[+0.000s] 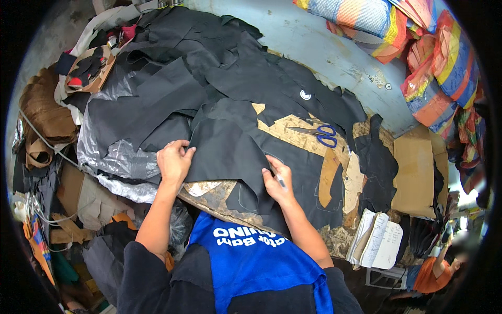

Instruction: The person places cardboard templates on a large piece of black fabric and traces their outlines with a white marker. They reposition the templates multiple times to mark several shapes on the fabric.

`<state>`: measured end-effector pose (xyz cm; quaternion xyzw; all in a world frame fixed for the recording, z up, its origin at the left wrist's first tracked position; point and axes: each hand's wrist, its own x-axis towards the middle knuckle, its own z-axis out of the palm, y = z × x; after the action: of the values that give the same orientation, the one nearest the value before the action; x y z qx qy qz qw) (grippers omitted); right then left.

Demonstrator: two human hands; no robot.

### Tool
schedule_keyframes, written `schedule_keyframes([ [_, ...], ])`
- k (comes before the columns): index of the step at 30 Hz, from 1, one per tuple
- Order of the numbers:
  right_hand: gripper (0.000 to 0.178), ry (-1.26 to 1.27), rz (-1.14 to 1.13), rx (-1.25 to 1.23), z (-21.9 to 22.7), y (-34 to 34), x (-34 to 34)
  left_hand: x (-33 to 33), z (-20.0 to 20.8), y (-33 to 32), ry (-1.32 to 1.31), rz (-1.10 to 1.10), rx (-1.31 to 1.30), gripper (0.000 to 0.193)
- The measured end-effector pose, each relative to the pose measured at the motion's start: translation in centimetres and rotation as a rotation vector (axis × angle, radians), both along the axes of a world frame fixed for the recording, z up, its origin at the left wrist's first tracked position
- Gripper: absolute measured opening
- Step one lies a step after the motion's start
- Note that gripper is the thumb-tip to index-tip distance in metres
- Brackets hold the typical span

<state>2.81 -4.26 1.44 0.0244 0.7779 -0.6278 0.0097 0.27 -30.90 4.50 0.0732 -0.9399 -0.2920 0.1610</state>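
A piece of black sheet material, leather-like, lies over the near edge of the worktable. My left hand pinches its left edge between thumb and fingers. At the opposite edge, my right hand has its fingers curled against the sheet, with a slim silvery pen-like tool in them. Thin pale outlines mark the black material beside and below that hand. Right of it lie a long brown pattern piece and a cream pattern piece. Farther back rest scissors with blue handles.
Heaped black sheets cover the table's left and back, partly over clear plastic. A notebook and a cardboard box stand right. Colourful woven sacks sit at the back right. Another person is at far right.
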Motion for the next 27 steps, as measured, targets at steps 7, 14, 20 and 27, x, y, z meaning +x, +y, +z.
schedule_keyframes([
  [7, 0.039, 0.158, 0.006, -0.136, 6.3, 4.9, 0.8, 1.0, 4.7, -0.2, 0.141, -0.29, 0.848, 0.01],
  [14, 0.041, 0.1, 0.033, -0.379, 9.6, 7.3, 2.2, 1.1, 6.3, 1.6, -0.028, -0.433, 1.197, 0.029],
  [20, 0.041, 0.059, 0.014, -0.327, 9.7, 8.5, 3.1, 1.1, 5.5, 2.1, -0.019, -0.447, 1.199, 0.034],
  [27, 0.036, 0.133, 0.002, -0.225, 9.0, 9.6, 3.5, 0.1, 4.3, 2.5, -0.13, -0.457, 1.241, 0.036],
])
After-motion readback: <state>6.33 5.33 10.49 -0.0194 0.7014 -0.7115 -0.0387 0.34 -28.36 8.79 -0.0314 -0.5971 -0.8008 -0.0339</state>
